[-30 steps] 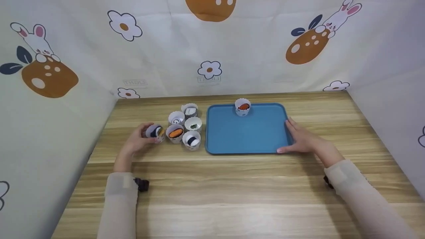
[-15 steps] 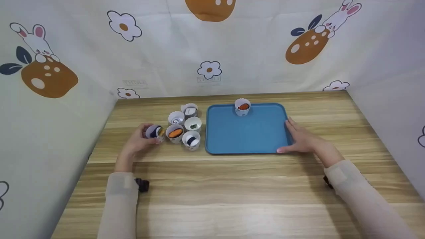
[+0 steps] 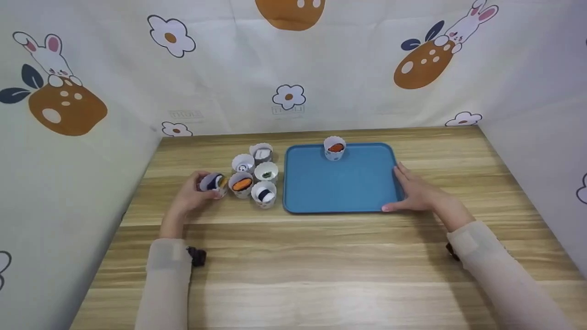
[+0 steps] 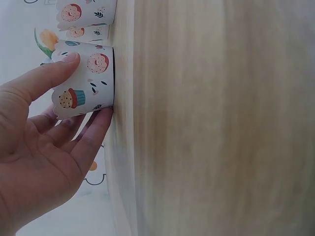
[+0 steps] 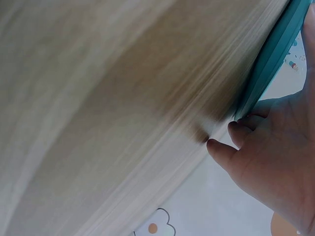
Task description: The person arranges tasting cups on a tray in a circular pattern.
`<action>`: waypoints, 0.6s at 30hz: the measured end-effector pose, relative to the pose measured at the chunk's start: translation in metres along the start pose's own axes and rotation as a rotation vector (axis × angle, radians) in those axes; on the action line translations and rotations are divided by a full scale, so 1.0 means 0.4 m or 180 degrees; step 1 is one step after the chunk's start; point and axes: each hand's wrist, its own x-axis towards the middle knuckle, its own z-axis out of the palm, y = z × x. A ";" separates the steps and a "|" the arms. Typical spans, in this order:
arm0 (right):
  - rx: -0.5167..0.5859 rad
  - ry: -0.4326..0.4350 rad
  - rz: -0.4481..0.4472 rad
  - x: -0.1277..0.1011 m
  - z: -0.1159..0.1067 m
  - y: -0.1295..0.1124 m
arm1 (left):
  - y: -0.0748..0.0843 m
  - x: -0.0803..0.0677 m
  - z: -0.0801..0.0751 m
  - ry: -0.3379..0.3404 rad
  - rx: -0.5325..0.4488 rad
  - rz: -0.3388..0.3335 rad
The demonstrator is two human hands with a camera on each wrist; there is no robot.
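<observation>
- Left hand [image 3: 190, 198]: we see its thumb and fingers curled round a paper cup [image 3: 212, 183] with a dark filling, at the left end of the cup cluster [image 3: 257, 173] on the worktop [image 3: 293, 256]; the wrist view shows the cup tilted, its base at the wood.
- Right hand [image 3: 415, 192]: we see it resting on the right rim of the blue tray [image 3: 339, 183], fingers loosely extended, thumb at the near corner.
- One cup with orange filling [image 3: 335, 147] stands at the tray's far edge.
</observation>
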 end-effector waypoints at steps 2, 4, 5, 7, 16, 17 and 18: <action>-0.0007 0.0014 -0.0032 0.000 0.001 0.001 | 0.000 -0.002 0.001 0.0040 0.0044 0.0056; -0.0012 0.0014 -0.0040 0.000 0.002 0.001 | -0.001 -0.003 0.000 0.0069 0.0068 0.0107; -0.0008 0.0006 -0.0032 0.000 0.002 0.001 | -0.001 -0.004 -0.002 0.0076 0.0075 0.0093; 0.0004 -0.0002 -0.0029 0.000 0.002 0.001 | 0.000 -0.005 -0.004 0.0065 0.0054 0.0067; 0.0029 -0.0080 0.0060 -0.001 -0.002 0.000 | 0.010 -0.009 -0.019 0.0031 0.0105 0.0073; 0.0025 -0.0082 0.0059 -0.001 -0.002 0.001 | 0.011 -0.009 -0.020 0.0032 0.0122 0.0077; 0.0024 -0.0080 0.0056 -0.001 -0.002 0.001 | 0.013 -0.011 -0.020 0.0029 0.0129 0.0076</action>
